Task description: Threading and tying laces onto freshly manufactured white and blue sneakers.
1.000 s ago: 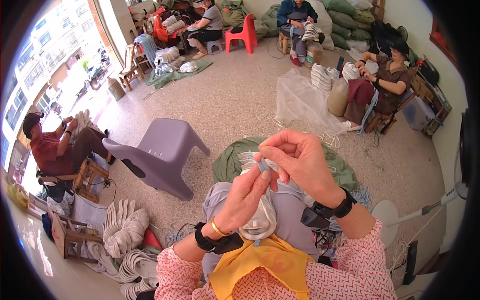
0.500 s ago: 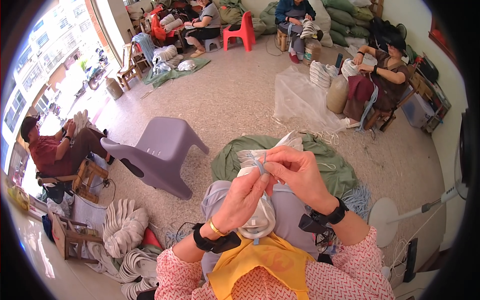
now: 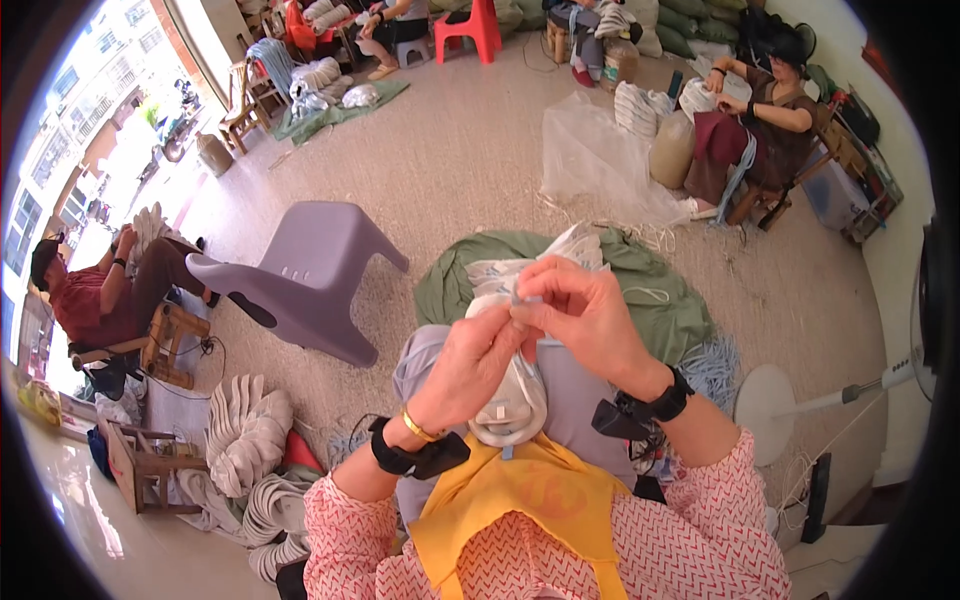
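Observation:
My left hand point(image 3: 468, 362) and my right hand point(image 3: 580, 312) meet over my lap, fingers pinched together. Between the fingertips is a small pale blue-grey strip point(image 3: 516, 291), mostly hidden by them. Beneath the hands, a bundle of white fabric pieces point(image 3: 508, 405) lies along my lap, with a rounded, padded end toward me and a blue tab at its edge. Its far end fans out in white layers point(image 3: 570, 245) over a green cloth point(image 3: 455, 280). A yellow apron point(image 3: 520, 490) covers my front.
A grey-purple plastic chair point(image 3: 315, 270) stands ahead left. White fabric stacks point(image 3: 247, 435) lie at lower left, beside a wooden stool point(image 3: 150, 460). Blue strips point(image 3: 712, 368) and a fan's round base point(image 3: 765, 415) are at right. Several people sit working around the room.
The view has tilted slightly, shifting the room upward. My fingertips have closed tighter over the blue strip, whose ends stood out above them before. The left hand has turned a little.

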Demonstrator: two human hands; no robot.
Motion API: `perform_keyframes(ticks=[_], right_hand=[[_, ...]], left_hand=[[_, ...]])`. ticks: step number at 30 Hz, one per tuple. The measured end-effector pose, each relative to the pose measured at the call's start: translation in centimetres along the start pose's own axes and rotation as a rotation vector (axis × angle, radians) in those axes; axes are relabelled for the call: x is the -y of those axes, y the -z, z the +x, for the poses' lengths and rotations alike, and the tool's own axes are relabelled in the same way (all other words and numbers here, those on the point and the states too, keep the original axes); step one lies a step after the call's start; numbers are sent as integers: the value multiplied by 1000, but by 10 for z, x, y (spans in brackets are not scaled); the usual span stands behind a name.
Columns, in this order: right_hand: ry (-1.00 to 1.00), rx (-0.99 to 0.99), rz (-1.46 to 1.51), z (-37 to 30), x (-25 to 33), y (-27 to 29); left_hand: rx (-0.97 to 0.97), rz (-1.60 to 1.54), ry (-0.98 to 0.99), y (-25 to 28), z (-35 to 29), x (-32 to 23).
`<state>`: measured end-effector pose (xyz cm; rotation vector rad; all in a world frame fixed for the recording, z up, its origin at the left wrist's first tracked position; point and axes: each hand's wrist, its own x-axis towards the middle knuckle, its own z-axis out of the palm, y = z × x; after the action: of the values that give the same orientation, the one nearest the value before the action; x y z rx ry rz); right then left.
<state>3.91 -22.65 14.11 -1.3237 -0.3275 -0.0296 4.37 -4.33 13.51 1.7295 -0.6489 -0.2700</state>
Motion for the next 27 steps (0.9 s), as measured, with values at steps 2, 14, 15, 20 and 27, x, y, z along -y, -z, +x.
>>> perform_keyframes(ticks=[2, 14, 15, 20, 27], right_hand=[[-28, -12, -117, 3, 7, 1], [74, 122, -322, 28, 76, -34], [66, 184, -375, 29, 77, -40], [100, 292, -533, 34, 104, -71], [474, 366, -441, 86, 224, -101]], left_hand=[[-7, -5, -18, 3, 2, 4], [-78, 397, -42, 19, -27, 87], [-94, 377, -3, 17, -29, 93], [-146, 410, -134, 8, -30, 120], [-115, 413, -67, 10, -31, 125]])
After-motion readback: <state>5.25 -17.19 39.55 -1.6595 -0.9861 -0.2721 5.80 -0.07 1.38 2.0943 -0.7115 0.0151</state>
